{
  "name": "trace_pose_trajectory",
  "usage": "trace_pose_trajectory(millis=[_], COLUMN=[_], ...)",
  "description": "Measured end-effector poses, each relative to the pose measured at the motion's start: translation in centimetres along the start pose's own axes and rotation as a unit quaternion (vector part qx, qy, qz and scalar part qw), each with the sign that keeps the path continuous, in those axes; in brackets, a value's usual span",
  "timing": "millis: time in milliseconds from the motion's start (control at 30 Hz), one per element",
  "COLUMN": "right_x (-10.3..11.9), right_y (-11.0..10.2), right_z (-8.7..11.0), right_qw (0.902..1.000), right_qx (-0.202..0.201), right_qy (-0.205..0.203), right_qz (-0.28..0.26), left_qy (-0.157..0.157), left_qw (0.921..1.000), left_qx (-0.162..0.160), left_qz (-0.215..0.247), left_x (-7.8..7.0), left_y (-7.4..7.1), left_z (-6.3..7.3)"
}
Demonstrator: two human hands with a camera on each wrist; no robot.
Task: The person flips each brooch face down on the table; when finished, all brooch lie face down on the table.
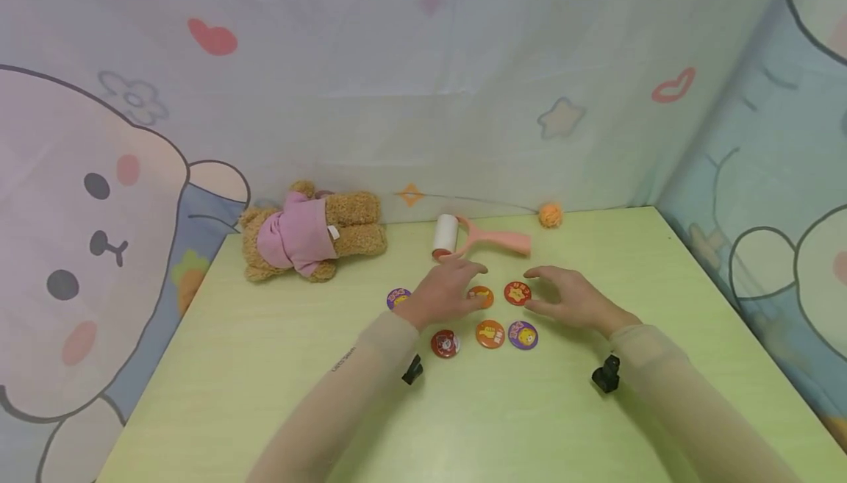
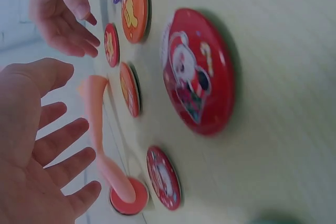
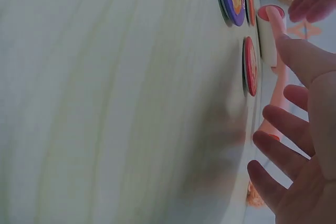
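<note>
Several round button badges lie flat on the table. My left hand (image 1: 442, 295), its fingers apart and holding nothing, hovers over the left side of the group and partly covers an orange badge (image 1: 484, 294). To the right, my right hand (image 1: 572, 299) is beside a red star badge (image 1: 517, 293), fingers loosely spread with nothing between them. Nearer the front lie a dark red cartoon badge (image 1: 445, 344), an orange thumbs-up badge (image 1: 490, 334) and a purple bear badge (image 1: 523, 335). A purple badge (image 1: 398, 298) peeks out left of my left wrist. The left wrist view also shows a white-dotted red badge (image 2: 164, 178).
Behind the badges lies a lint roller with a pink handle (image 1: 499, 240) and white roll (image 1: 445, 234). A teddy bear (image 1: 301, 237) in a pink hoodie lies at the back left. An orange fuzzy ball (image 1: 551, 215) sits by the curtain (image 1: 490, 101) along the table's back edge.
</note>
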State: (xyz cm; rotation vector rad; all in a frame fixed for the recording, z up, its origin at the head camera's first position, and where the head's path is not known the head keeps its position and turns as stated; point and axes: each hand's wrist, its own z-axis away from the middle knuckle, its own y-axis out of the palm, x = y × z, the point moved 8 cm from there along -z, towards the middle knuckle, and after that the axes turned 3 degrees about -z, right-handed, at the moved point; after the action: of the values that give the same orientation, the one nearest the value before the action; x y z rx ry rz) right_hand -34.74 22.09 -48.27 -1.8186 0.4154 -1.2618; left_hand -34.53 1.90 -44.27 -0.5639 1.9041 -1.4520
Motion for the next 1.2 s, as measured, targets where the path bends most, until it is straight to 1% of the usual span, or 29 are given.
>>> trace_pose_trajectory(millis=[100,200,267,367,500,667,833,1000,1200], right_x=[0.1,0.1,0.1,0.0,-0.2,-0.4,-0.6,-0.7,-0.7], right_y=[0.4,0.6,0.4,0.4,0.8,0.9,1.0,0.9,1.1], right_z=[-0.1,-0.3,-0.4,-0.5,-0.4,-0.4,-0.6,-0.9,-1.0], right_qw=[1.0000,1.0000,1.0000,1.0000,0.9999,0.9999,0.9999,0.9995,0.9991], right_qx=[0.005,0.003,-0.001,-0.002,-0.002,-0.006,-0.007,-0.013,-0.005], right_qy=[0.001,-0.002,-0.006,-0.007,-0.004,-0.003,0.000,-0.009,-0.021], right_qz=[0.003,0.007,0.005,-0.007,-0.015,-0.009,-0.015,-0.026,-0.036], left_qy=[0.008,0.009,0.004,-0.014,-0.034,-0.042,-0.046,-0.051,-0.055], left_qw=[1.0000,0.9999,0.9999,0.9997,0.9990,0.9986,0.9986,0.9986,0.9983], left_qx=[0.004,0.004,0.009,0.018,0.028,0.027,0.015,0.003,0.016], left_qz=[0.002,-0.009,-0.012,-0.010,0.010,0.018,0.020,0.016,-0.001], left_x=[-0.7,-1.1,-1.3,-1.4,-1.3,-1.1,-1.0,-1.1,-1.5], left_y=[0.7,1.1,1.3,1.7,2.8,3.9,4.4,4.6,5.0], left_z=[-0.8,-1.5,-2.1,-2.7,-3.0,-3.3,-3.9,-4.5,-4.7])
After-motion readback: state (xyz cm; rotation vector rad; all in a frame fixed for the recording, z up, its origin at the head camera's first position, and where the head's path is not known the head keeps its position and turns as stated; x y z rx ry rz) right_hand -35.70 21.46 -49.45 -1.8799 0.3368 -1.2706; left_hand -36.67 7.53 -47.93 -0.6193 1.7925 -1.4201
